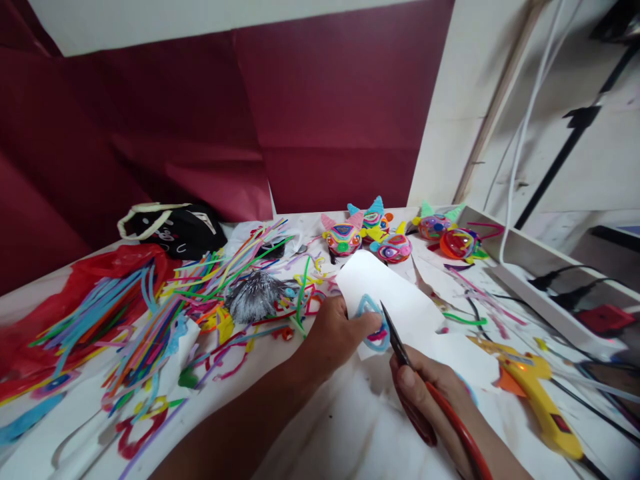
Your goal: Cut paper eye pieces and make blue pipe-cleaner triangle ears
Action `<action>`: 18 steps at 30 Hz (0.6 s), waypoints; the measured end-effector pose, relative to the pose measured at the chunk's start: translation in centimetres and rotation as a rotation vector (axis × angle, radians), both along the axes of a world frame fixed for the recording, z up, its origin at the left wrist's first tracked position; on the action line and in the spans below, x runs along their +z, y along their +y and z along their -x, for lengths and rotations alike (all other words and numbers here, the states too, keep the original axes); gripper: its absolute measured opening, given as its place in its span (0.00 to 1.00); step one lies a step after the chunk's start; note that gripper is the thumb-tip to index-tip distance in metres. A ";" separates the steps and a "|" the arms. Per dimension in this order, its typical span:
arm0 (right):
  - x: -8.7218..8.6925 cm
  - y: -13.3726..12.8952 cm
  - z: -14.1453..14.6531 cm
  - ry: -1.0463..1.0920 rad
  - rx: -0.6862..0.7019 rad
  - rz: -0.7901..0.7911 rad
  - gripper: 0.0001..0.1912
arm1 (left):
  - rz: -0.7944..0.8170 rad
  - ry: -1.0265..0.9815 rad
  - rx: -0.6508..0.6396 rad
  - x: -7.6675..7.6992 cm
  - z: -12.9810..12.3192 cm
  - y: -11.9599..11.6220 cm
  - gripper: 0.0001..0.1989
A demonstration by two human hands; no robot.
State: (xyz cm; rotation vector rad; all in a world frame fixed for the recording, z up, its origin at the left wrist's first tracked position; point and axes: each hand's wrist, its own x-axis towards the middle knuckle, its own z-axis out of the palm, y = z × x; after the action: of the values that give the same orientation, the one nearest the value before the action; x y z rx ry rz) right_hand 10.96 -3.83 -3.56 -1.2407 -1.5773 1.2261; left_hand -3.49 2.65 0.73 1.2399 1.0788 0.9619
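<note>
My left hand (345,327) grips a sheet of white paper (387,280), its thumb pressed on a light-blue pipe-cleaner shape (367,303) with pink and dark blue inside. My right hand (435,383) is wrapped around the red handles of a pair of scissors (397,340). The dark blades point up and away, beside the paper's blue shape; whether they touch the paper I cannot tell. Below the sheet, near my right hand, lies another piece of white paper (465,357). Part of another light-blue shape shows behind my right hand.
Colourful pipe-cleaner animal heads (345,239) stand at the back. Bundled pipe cleaners (97,307) lie left on a red plastic bag (117,260), near a black bag (175,230). A yellow glue gun (537,387) and a white cable tray (540,293) are on the right.
</note>
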 end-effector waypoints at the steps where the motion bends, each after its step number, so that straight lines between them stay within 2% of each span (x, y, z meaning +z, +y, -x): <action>1: -0.1 0.0 0.0 0.012 0.002 0.019 0.23 | -0.005 0.002 -0.002 -0.1 0.0 0.0 0.05; 6: -0.5 -0.3 0.1 0.044 0.004 0.102 0.24 | -0.019 -0.010 -0.019 0.1 -0.1 -0.2 0.04; 13: -0.2 -0.5 0.4 0.014 -0.084 0.026 0.26 | -0.005 -0.017 -0.027 0.4 0.1 -0.4 0.05; 18: -0.6 -0.2 0.3 0.076 0.015 0.027 0.25 | 0.016 -0.044 -0.009 0.5 0.1 -0.3 0.05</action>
State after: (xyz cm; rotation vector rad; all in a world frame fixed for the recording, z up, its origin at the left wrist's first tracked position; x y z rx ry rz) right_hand 10.69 -4.03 -4.15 -1.1867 -1.5223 1.2930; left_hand -3.55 2.38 1.21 1.2037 1.0438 0.9680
